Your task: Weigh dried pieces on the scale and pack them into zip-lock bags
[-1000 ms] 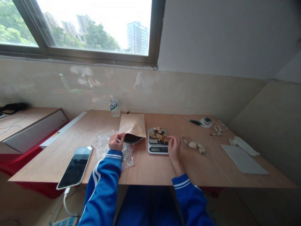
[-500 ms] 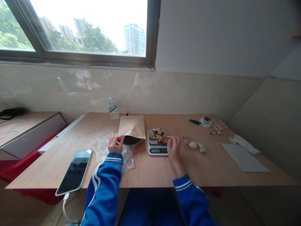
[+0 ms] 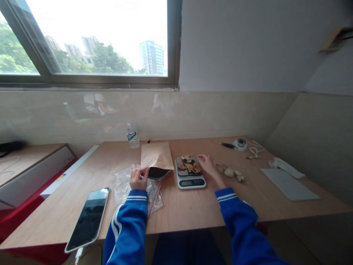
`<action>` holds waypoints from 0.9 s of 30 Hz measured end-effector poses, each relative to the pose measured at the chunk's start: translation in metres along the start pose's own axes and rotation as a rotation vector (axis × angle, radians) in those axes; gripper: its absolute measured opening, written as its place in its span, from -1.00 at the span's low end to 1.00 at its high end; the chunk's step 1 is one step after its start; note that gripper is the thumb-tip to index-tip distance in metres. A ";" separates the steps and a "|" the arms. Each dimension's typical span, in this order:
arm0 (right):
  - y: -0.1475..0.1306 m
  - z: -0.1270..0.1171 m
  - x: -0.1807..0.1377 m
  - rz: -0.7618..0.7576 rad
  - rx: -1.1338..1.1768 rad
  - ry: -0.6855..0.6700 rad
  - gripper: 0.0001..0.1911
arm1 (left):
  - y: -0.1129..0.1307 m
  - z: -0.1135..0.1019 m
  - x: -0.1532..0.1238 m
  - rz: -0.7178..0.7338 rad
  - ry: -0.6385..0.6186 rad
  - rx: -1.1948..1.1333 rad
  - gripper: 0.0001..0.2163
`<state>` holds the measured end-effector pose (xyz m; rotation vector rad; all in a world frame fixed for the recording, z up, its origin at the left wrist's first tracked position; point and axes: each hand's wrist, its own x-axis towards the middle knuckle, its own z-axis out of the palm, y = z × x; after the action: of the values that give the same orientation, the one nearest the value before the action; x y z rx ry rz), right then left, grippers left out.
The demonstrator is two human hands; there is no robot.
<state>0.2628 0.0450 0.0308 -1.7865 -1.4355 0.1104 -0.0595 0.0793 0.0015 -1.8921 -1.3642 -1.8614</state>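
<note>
My left hand [image 3: 138,179] is closed in a pinch on the near left corner of a brown paper bag [image 3: 156,155]. The bag lies flat with its dark mouth towards me. To its right stands a white kitchen scale [image 3: 191,183] with a dark platform and a small display. Dried brown slices [image 3: 189,167] are heaped on the platform. My right hand [image 3: 208,164] is at the platform's upper right edge, fingers bent together; whether a slice is between them I cannot make out. Beside that hand lies a clear bag of pale dried pieces [image 3: 230,172].
Clear plastic bags [image 3: 124,180] lie under my left hand. A charging phone [image 3: 89,217] rests at the front left. A water bottle [image 3: 133,136] stands behind. At right are a screwdriver [image 3: 227,145], a white camera [image 3: 241,144], a cable and a white sheet [image 3: 288,184].
My right hand has moved from the platform's lower right side up to its upper right edge, uncovering the display. My left hand keeps its pinch on the bag. The view has tilted slightly.
</note>
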 end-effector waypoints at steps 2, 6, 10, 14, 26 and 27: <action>-0.003 -0.002 0.015 -0.013 -0.093 -0.178 -0.79 | 0.002 0.000 0.001 0.015 0.019 -0.018 -0.87; -0.003 0.001 0.028 -0.021 -0.115 -0.362 -0.83 | 0.007 0.001 0.003 0.024 0.038 -0.039 -0.90; 0.009 0.008 0.029 0.002 -0.048 -0.364 -0.85 | 0.009 -0.001 0.003 0.021 0.045 -0.035 -0.90; 0.025 0.013 0.034 0.133 0.219 -0.281 -0.86 | 0.006 0.000 0.003 0.068 0.047 -0.026 -0.93; 0.082 -0.011 0.026 0.211 0.232 -0.113 -0.88 | 0.002 0.002 0.002 0.051 0.025 -0.004 -0.89; 0.082 -0.009 0.023 0.199 0.216 -0.105 -0.87 | 0.001 0.002 0.002 0.042 0.024 -0.003 -0.89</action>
<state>0.3390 0.0586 -0.0054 -1.7602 -1.2613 0.4520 -0.0578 0.0810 0.0028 -1.8784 -1.3056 -1.8610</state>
